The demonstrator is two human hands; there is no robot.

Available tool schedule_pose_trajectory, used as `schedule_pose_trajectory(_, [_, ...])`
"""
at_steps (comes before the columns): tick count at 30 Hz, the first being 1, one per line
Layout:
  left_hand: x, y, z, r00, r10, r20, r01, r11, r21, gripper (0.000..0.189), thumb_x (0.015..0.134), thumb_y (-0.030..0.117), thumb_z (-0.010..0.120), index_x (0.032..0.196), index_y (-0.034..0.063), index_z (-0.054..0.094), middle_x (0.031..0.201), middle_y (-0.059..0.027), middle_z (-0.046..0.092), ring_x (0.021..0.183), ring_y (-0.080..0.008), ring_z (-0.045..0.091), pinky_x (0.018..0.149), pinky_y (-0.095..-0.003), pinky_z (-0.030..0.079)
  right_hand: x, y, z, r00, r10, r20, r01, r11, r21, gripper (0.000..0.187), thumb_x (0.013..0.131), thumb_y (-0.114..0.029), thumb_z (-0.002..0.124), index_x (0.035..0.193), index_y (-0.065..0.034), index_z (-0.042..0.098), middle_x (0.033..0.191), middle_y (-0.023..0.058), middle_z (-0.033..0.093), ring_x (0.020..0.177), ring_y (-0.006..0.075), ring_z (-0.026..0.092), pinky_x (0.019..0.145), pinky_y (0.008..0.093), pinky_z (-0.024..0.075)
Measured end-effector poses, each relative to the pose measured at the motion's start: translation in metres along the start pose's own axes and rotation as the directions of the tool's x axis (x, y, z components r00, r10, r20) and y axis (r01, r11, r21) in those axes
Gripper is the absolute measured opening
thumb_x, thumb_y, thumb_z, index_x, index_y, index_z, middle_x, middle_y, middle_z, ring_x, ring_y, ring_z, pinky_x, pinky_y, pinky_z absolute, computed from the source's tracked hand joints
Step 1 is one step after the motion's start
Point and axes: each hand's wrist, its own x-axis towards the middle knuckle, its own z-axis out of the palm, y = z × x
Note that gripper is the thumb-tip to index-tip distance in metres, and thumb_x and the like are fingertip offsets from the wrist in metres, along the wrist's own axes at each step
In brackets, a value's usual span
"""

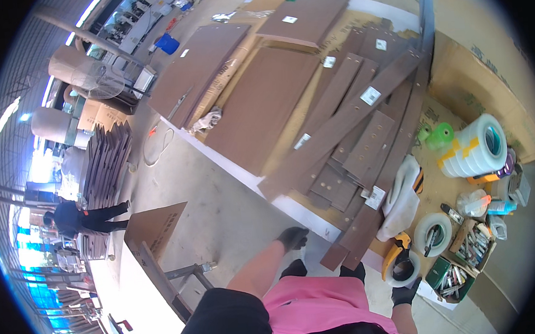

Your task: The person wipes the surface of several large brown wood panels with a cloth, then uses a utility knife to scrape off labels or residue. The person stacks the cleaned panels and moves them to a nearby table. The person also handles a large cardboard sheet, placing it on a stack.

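My left hand (293, 239), in a dark glove, hangs over the floor beside the near edge of the work surface, with loosely bent fingers and nothing visible in it. Also gloved, my right hand (406, 294) is at the lower edge of a tape dispenser (396, 253) with a yellow-orange handle and a roll of clear tape; whether it grips the dispenser is unclear. Brown panel strips (338, 116), some with drilled holes and labels, lie crossed in a pile. A whitish cloth (400, 195) rests right of them. Beyond the strips are wide brown panels (264, 107).
Tape rolls (473, 147), green film (440, 135), a loose clear tape roll (432, 235) and boxes of small items (453, 279) stand at right. A cardboard sheet (156, 229) and metal frame (196, 274) are at left. Farther off, a person (75, 220) stands near stacked panels (106, 163).
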Motion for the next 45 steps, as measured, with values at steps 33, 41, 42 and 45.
schedule_pose_trajectory(33, [-0.052, 0.142, -0.585, 0.938, 0.165, -0.304, -0.278, 0.883, -0.379, 0.046, 0.091, 0.038, 0.058, 0.128, 0.0128, 0.05, 0.118, -0.0126, 0.061, 0.103, -0.0269, 0.059, 0.09, -0.0438, 0.046, 0.007, 0.647, 0.259, 0.735, 0.659, -0.157, -0.644, 0.608, -0.465, 0.022, 0.093, -0.022, 0.051, 0.106, -0.0051, 0.058, 0.108, 0.0149, 0.065, 0.1, 0.0334, 0.06, 0.087, 0.0456, 0.0479])
schedule_pose_trajectory(41, [0.008, 0.211, -0.688, 0.889, 0.035, -0.457, -0.316, 0.77, -0.555, 0.043, 0.094, 0.042, 0.054, 0.124, 0.012, 0.049, 0.113, -0.0124, 0.064, 0.094, -0.0267, 0.064, 0.08, -0.0417, 0.053, 0.018, 0.715, 0.31, 0.721, 0.623, -0.303, -0.68, 0.72, -0.138, 0.028, 0.087, -0.02, 0.049, 0.106, 0.0005, 0.054, 0.105, 0.0192, 0.061, 0.099, 0.0358, 0.056, 0.092, 0.0453, 0.0449])
schedule_pose_trajectory(42, [0.02, 0.218, -0.699, 0.905, 0.004, -0.426, -0.289, 0.741, -0.607, 0.045, 0.092, 0.046, 0.056, 0.121, 0.012, 0.047, 0.108, -0.0141, 0.065, 0.089, -0.0303, 0.065, 0.077, -0.0436, 0.054, 0.012, 0.72, 0.32, 0.729, 0.624, -0.282, -0.666, 0.742, -0.079, 0.033, 0.085, -0.021, 0.05, 0.11, 0.0009, 0.053, 0.108, 0.0191, 0.061, 0.103, 0.0363, 0.055, 0.095, 0.0454, 0.0431])
schedule_pose_trajectory(45, [0.057, 0.253, -0.71, 0.919, -0.119, -0.377, -0.273, 0.499, -0.823, 0.06, 0.089, 0.056, 0.056, 0.128, 0.0124, 0.043, 0.123, -0.02, 0.056, 0.108, -0.0375, 0.057, 0.09, -0.0547, 0.048, 0.001, 0.739, 0.35, 0.708, 0.536, -0.46, -0.603, 0.797, 0.001, 0.05, 0.083, -0.026, 0.051, 0.125, 0.0007, 0.047, 0.128, 0.0201, 0.053, 0.12, 0.0372, 0.047, 0.107, 0.0473, 0.0347])
